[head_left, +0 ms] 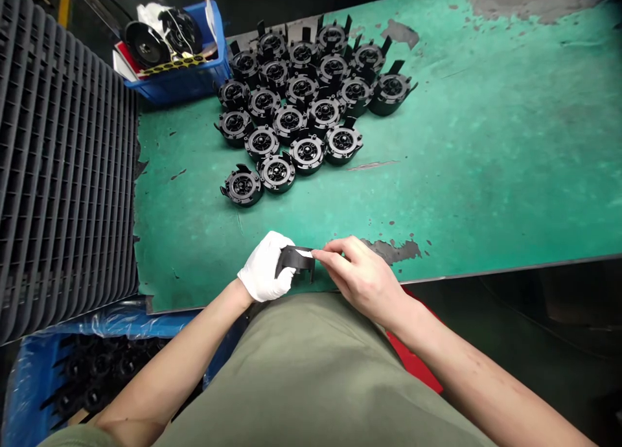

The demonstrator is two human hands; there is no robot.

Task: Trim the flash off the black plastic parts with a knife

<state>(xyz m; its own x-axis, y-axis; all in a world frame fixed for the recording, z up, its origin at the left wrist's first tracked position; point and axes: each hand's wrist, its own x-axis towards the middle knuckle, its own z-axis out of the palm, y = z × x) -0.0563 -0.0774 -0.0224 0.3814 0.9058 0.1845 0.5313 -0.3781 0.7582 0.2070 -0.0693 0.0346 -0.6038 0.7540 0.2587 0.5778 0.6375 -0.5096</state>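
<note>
My left hand (268,269), in a white glove, is closed around a black curved plastic part (300,260) near the table's front edge. Bare and to the right of it, my right hand (365,275) has its thumb and fingertips pinched together at the part's right rim. Whatever lies between those fingertips is hidden. A white strip shows inside the part's upper rim; I cannot tell whether it is glove or something else. Beyond both hands, several black round plastic housings (308,150) with upright tabs stand grouped on the green table (486,149).
A blue bin (170,87) with black parts and scraps stands at the back left. Grey ribbed trays (68,149) are stacked along the left side. Below the table, a plastic-lined blue crate (34,382) holds more black parts. A red object (415,363) shows beneath my right forearm.
</note>
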